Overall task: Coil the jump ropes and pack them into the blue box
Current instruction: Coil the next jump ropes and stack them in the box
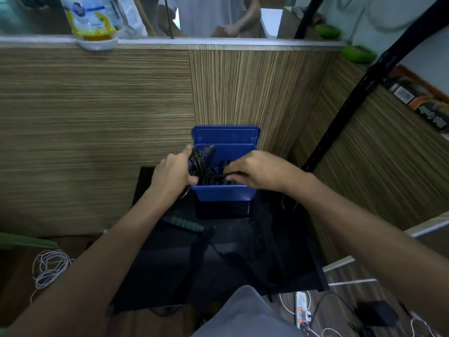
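The blue box (224,193) stands open on a black table (243,263), its lid (226,135) tipped back against the wooden wall. My left hand (173,175) grips a coiled black jump rope with purple-trimmed handles (200,158) at the box's left rim. My right hand (257,170) reaches into the box from the right and pinches a black rope strand (218,176). More black rope lies inside the box. A second jump rope handle with green stripes (183,223) lies on the table in front of the box, its cord hard to see on the dark surface.
Wood-grain partition walls (97,117) close in behind and to the right. A black pole (364,93) slants across the right. On the floor lie a white cable bundle (49,266) at left and a power strip (302,310) with a black adapter (376,312) at right.
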